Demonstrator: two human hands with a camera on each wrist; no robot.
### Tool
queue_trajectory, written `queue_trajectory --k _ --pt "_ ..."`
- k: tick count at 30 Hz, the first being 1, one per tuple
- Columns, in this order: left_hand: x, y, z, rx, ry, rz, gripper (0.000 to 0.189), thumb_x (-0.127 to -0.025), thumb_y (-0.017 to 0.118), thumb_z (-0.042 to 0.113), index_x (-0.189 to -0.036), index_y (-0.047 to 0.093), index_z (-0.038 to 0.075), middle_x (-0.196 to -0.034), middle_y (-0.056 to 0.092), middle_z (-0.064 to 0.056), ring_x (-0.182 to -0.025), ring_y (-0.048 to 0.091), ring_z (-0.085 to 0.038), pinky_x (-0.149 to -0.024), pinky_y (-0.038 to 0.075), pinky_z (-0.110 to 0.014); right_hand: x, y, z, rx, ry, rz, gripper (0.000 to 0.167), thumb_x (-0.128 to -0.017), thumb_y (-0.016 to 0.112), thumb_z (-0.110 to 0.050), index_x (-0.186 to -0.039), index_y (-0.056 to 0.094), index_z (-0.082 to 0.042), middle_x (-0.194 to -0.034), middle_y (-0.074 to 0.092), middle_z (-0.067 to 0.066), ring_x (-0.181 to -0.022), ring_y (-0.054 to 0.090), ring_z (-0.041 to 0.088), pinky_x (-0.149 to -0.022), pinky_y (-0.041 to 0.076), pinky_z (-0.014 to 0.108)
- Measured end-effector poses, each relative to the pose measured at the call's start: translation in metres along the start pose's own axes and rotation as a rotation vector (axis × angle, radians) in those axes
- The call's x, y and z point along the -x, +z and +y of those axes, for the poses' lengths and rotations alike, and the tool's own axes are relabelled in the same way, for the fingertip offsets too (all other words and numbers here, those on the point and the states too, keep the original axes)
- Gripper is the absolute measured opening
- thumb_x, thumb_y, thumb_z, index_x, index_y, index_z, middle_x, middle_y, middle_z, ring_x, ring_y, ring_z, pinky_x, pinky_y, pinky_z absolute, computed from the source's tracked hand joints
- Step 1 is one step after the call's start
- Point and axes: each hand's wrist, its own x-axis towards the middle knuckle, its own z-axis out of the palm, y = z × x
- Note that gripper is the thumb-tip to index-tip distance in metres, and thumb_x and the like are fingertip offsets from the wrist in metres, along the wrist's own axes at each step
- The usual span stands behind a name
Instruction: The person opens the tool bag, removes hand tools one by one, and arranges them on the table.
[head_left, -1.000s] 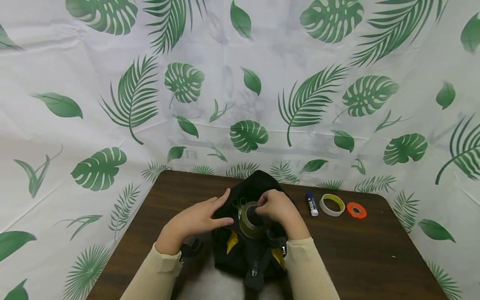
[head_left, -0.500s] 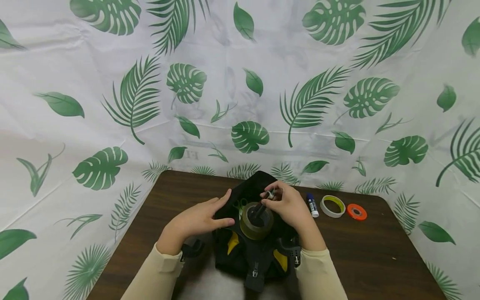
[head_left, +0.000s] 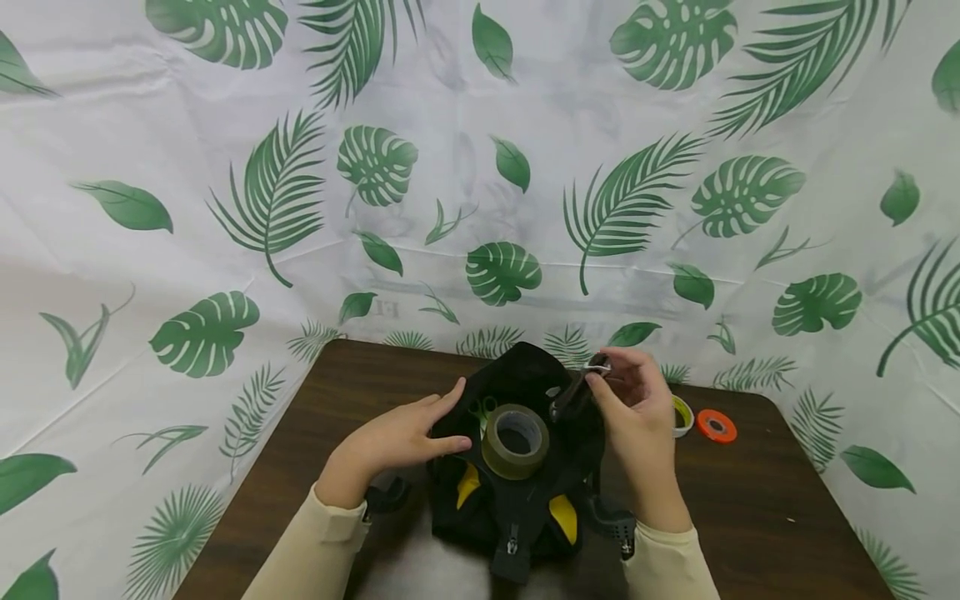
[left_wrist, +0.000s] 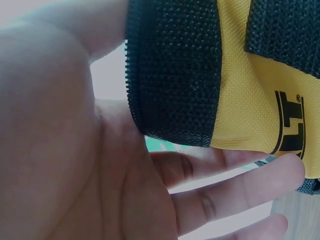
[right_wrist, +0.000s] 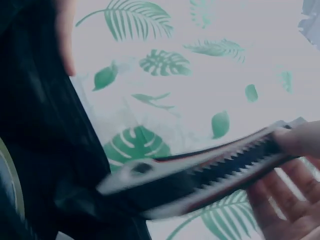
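Observation:
My right hand [head_left: 641, 417] pinches a box cutter [head_left: 573, 393] by one end, at the right side of the black and yellow tool bag [head_left: 468, 546]. In the right wrist view the box cutter [right_wrist: 200, 175] shows its toothed slider slot, and its far end overlaps the dark bag. The left hand [head_left: 397, 442] rests at the bag's left rim, thumb and fingers spread. Seen from the left wrist, its straight fingers [left_wrist: 235, 200] pass behind the zippered edge [left_wrist: 175, 75]. A brown tape roll [head_left: 516, 442] sits in the bag's mouth, beside green-handled scissors [head_left: 483, 408].
On the right of the brown wooden table [head_left: 750, 508] lie a white tape roll with a yellow core [head_left: 682, 417], partly behind my right hand, and an orange tape roll [head_left: 717, 426]. A leaf-patterned white cloth [head_left: 450, 167] hangs behind the table.
My right hand has come up out of the tape roll's centre with the box cutter and moved right, over the bag's side. It now covers the glue stick. The left hand stays put.

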Motion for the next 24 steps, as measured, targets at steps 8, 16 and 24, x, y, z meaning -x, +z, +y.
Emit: queue_trajectory --k 8,16,24 --pt "0.003 0.000 0.001 -0.002 -0.004 -0.007 0.096 -0.100 0.060 0.076 -0.173 0.005 0.049 -0.182 0.025 -0.002 -0.167 0.031 -0.036 -0.131 0.032 -0.064 0.006 -0.025 0.013 -0.231 -0.247 0.204 0.031 -0.094 0.073 0.018 -0.122 0.063 0.022 -0.105 0.071 0.008 -0.089 0.069 0.014 -0.078 0.058 0.017" --pt "0.003 0.000 0.002 -0.023 -0.004 -0.001 0.096 -0.100 0.060 0.076 -0.174 0.005 0.048 -0.181 0.026 -0.003 -0.166 0.033 -0.037 -0.130 0.033 -0.064 0.010 -0.057 0.050 -0.112 -0.098 0.256 0.029 -0.096 0.076 0.010 -0.123 0.066 0.017 -0.098 0.071 0.003 -0.082 0.067 0.011 -0.070 0.053 0.016" --pt "0.003 0.000 0.002 -0.024 0.007 -0.002 0.096 -0.101 0.060 0.075 -0.175 0.006 0.045 -0.181 0.027 -0.001 -0.166 0.031 -0.037 -0.131 0.031 -0.064 0.037 -0.079 0.110 0.020 0.258 0.158 0.030 -0.104 0.072 -0.001 -0.131 0.061 0.004 -0.102 0.066 -0.004 -0.082 0.071 0.001 -0.068 0.054 0.014"
